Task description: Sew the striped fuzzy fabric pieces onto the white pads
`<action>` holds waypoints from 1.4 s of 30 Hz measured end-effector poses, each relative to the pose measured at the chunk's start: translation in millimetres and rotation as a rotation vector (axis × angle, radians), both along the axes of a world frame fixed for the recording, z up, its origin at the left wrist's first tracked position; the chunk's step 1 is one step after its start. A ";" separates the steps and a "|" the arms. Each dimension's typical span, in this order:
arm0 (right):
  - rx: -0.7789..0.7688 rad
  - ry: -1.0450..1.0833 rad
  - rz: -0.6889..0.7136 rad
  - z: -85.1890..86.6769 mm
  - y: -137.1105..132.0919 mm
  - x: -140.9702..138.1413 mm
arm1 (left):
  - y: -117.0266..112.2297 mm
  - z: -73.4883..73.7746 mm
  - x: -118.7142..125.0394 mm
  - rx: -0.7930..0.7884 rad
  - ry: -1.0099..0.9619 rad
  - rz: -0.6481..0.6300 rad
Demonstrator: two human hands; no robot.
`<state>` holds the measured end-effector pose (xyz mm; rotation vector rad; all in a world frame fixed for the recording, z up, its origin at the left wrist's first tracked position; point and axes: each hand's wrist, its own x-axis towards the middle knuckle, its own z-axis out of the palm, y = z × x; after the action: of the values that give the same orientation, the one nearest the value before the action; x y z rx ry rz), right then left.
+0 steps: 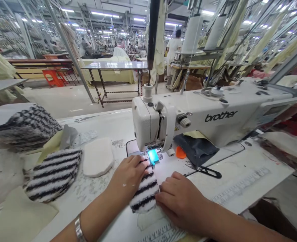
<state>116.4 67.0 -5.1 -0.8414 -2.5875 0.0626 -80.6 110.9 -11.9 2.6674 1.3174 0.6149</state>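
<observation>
A black-and-white striped fluffy fabric piece [145, 188] lies on the bed of a white sewing machine [148, 124], its far end by the lit needle area. My left hand [129, 174] presses on its upper left side, fingers bent close to the presser foot; the fingertips rest on the fabric. My right hand [181, 201] grips the fabric's right edge between curled fingers and thumb. A bright blue piece [153, 156] sits beside the needle under the lamp. How the fabric lies under the foot is hidden by my left fingers.
Left are a striped stack [54, 174], white padding pieces [98, 157] and a taller striped pile [30, 124]. Thread snips [208, 172], an orange piece [180, 152] and dark cloth [196, 148] lie right of the needle. A person [173, 50] stands far behind.
</observation>
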 end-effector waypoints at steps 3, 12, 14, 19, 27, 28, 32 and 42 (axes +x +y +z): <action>0.002 0.009 0.004 -1.2 3.3 -0.7 | 4.4 -0.6 0.1 0.008 -0.006 -0.026; -0.041 0.044 -0.006 -5.5 0.7 0.1 | 7.0 -4.5 -0.5 0.001 -0.031 -0.083; -0.032 0.049 -0.009 -6.3 1.7 0.4 | 8.6 -3.8 0.0 -0.013 -0.028 -0.072; -0.044 0.036 -0.007 -7.5 3.6 1.3 | 8.3 7.1 0.9 -0.018 0.033 -0.091; -0.047 -0.043 -0.010 -4.3 0.0 4.3 | -20.1 9.2 3.7 0.047 -0.113 -0.189; -0.045 -0.056 -0.012 -3.3 -0.7 4.5 | -23.1 7.6 4.5 0.032 -0.110 -0.202; -0.051 -0.114 -0.007 -0.3 1.1 4.8 | -23.4 2.1 5.0 0.042 -0.107 -0.243; -0.026 -0.234 -0.006 6.7 51.4 -6.9 | 16.0 0.5 -4.5 0.023 -0.106 -0.180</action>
<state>109.5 118.3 1.6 -0.9142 -2.8070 -0.0038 -85.1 126.8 -11.4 2.6901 1.0352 0.7404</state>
